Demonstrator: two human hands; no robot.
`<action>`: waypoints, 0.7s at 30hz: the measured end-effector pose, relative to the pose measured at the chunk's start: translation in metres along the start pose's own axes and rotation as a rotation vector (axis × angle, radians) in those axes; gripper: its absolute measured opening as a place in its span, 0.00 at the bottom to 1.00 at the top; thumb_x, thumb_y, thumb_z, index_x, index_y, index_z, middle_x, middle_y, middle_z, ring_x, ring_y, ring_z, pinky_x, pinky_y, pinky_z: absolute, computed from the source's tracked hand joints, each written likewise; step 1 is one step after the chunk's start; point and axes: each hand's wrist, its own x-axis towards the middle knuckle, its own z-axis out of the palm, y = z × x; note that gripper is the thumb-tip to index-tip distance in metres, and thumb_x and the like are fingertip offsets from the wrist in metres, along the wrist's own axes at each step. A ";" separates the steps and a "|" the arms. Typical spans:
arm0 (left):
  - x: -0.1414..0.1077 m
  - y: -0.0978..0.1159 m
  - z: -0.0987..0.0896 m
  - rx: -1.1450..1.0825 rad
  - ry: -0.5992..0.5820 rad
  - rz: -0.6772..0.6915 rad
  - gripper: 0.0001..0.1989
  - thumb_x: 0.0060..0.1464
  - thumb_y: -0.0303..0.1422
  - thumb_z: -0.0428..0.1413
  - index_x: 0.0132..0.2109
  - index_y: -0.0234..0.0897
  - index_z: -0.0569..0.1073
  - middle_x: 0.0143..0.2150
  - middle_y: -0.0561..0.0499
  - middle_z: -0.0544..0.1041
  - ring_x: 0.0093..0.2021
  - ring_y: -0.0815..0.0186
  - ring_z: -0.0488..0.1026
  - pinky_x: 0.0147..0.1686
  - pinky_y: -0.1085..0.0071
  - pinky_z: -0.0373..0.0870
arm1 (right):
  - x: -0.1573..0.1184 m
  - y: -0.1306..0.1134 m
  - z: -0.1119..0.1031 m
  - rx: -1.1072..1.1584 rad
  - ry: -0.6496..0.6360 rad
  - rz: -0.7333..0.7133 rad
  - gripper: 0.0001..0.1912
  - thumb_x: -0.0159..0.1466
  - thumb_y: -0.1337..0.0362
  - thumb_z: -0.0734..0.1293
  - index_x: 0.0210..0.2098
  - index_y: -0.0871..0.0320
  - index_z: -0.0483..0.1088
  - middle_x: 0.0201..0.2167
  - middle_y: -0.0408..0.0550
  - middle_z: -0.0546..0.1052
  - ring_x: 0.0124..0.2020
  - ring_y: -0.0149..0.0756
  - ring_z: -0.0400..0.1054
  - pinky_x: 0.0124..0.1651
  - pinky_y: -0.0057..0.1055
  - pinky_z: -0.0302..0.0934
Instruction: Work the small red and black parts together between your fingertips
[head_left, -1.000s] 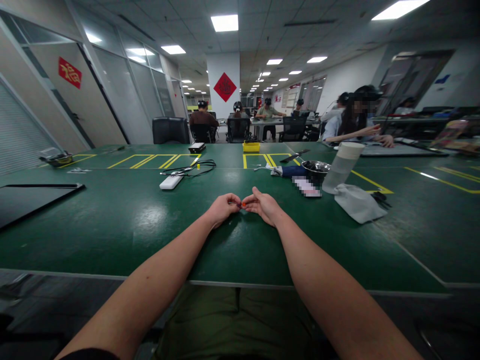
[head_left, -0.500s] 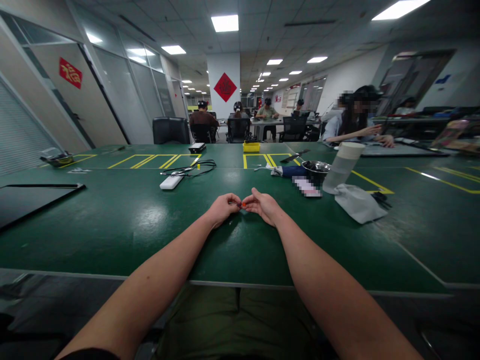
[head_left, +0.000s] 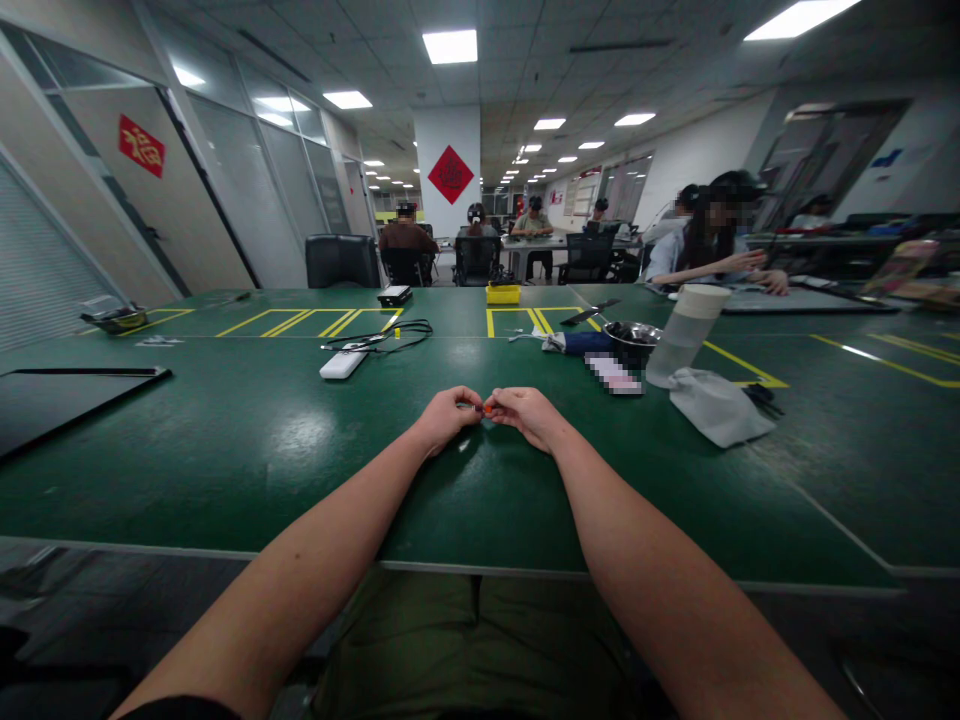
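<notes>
Both hands meet above the green table (head_left: 330,500), their fingertips almost touching. My right hand (head_left: 523,415) is closed in a pinch, thumb against fingers, on a small orange piece (head_left: 489,409) too tiny to name. Facing it, my left hand (head_left: 448,418) is also closed, its fingertips pressed around a small dark piece (head_left: 477,407) that I cannot make out clearly. The orange and dark pieces sit side by side between the hands; whether they are joined I cannot tell.
Beyond my left hand lies a white power bank (head_left: 345,361) with a black cable (head_left: 405,335). To the right are a metal bowl (head_left: 631,338), a pale bottle (head_left: 686,340) and a grey pouch (head_left: 716,408). A yellow box (head_left: 502,294) stands farther back. A person (head_left: 712,240) sits at the right.
My right thumb has come down from its raised position onto the fingers, closing the pinch at the orange piece. My left hand has stayed nearly still.
</notes>
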 end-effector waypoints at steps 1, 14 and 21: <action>0.000 0.000 0.001 0.000 0.009 -0.009 0.10 0.40 0.23 0.59 0.34 0.33 0.71 0.28 0.52 0.75 0.27 0.70 0.71 0.30 0.74 0.67 | 0.000 0.001 0.000 -0.024 -0.001 -0.017 0.10 0.54 0.60 0.71 0.29 0.63 0.74 0.27 0.50 0.76 0.28 0.31 0.69 0.35 0.28 0.64; 0.003 -0.001 -0.002 -0.040 0.042 0.005 0.09 0.43 0.30 0.60 0.34 0.33 0.74 0.27 0.53 0.74 0.24 0.73 0.67 0.25 0.76 0.64 | 0.001 0.003 0.001 -0.061 0.032 -0.056 0.08 0.49 0.67 0.72 0.29 0.62 0.74 0.25 0.47 0.76 0.25 0.28 0.69 0.31 0.26 0.64; 0.002 -0.003 0.000 -0.191 0.019 -0.041 0.09 0.41 0.26 0.61 0.32 0.33 0.70 0.25 0.52 0.74 0.27 0.69 0.72 0.32 0.71 0.69 | 0.001 0.003 0.002 -0.007 0.118 -0.067 0.11 0.46 0.66 0.74 0.28 0.62 0.71 0.25 0.47 0.75 0.29 0.36 0.73 0.32 0.29 0.67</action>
